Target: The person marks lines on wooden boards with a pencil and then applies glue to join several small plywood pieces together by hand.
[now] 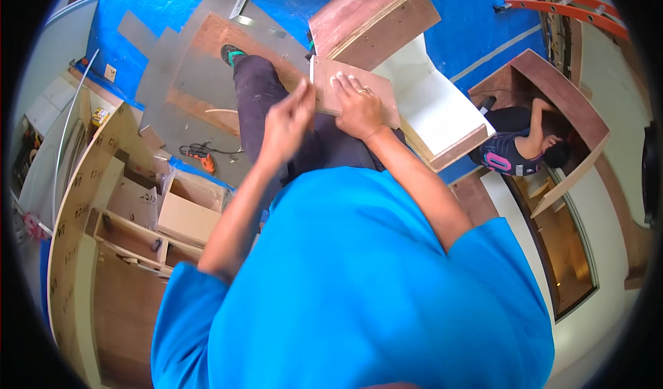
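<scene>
A workshop floor (159, 2) covered in blue sheeting is seen from above, with grey sheets (173, 64) and plywood offcuts spread over it. An unfinished cabinet (103, 202) with open compartments stands at the left, and a larger box (421, 92) with a white inner face lies ahead, just beyond the knee.

A small board (373, 89) is laid across the raised thigh (266, 92), which serves as a support in place of a desk. The board is kept flat and steady so that its near edge is presented to the left hand.

The right hand (359, 106) is spread open, palm down, fingers extended, and pressed on the board's upper face; nothing is enclosed by it. The left hand (289, 120) is raised just beside the board's left edge, with the fingers drawn together as in a pinch. Whether a small item is held between them cannot be told, since the fingertips are blurred.

A second person (525, 147) is crouched inside another cabinet shell (552, 78) at the right. An orange ladder (573, 6) lies at the upper right.
</scene>
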Action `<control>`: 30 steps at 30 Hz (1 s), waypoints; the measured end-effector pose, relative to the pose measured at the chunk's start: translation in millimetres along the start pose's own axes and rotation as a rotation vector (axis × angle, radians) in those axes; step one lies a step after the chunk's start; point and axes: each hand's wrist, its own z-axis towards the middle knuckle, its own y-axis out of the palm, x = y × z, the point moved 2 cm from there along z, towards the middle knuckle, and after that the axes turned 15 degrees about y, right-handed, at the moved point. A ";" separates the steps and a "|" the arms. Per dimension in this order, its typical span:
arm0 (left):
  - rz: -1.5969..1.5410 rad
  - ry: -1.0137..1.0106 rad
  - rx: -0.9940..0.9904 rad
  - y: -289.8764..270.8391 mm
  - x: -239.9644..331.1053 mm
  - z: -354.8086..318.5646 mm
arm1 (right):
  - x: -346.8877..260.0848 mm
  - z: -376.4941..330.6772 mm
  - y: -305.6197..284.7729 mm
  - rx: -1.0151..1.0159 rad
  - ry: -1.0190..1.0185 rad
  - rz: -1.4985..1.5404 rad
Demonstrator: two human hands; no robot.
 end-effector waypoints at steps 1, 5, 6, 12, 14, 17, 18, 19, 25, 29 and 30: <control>-0.059 -0.089 -0.019 -0.6 20.2 -20.9 | -1.5 -1.4 1.6 -0.006 0.002 0.009; 0.133 0.121 0.031 1.0 -35.6 56.6 | -9.0 8.5 -7.2 -0.003 -0.037 -0.019; 0.186 -0.012 0.039 -8.6 -58.1 95.6 | -16.5 5.0 -5.7 -0.020 -0.067 -0.016; 0.113 -0.064 0.013 -3.3 -51.1 64.7 | -9.2 4.8 -0.5 -0.041 -0.027 0.000; -0.013 -0.114 -0.068 -4.1 -11.0 6.2 | -3.4 0.3 -1.5 -0.038 0.007 0.002; 0.022 0.031 0.048 -0.1 -27.6 12.7 | -7.8 1.0 -3.8 -0.024 -0.013 -0.022; 0.049 0.062 0.065 0.7 -37.6 37.5 | -9.7 2.1 -4.3 -0.009 -0.021 -0.037; 0.064 -0.036 0.039 -2.0 -44.1 65.3 | -12.8 2.2 -4.6 -0.014 -0.025 -0.040; 0.020 -0.019 0.102 2.4 -60.7 63.9 | -11.9 8.7 -6.6 -0.040 -0.056 0.003; -0.118 -0.155 0.030 1.1 5.9 -18.1 | -5.7 0.8 -1.4 -0.046 0.004 0.000; -0.026 -0.062 0.022 0.7 3.1 -6.3 | -5.2 0.8 -1.0 -0.041 0.003 -0.002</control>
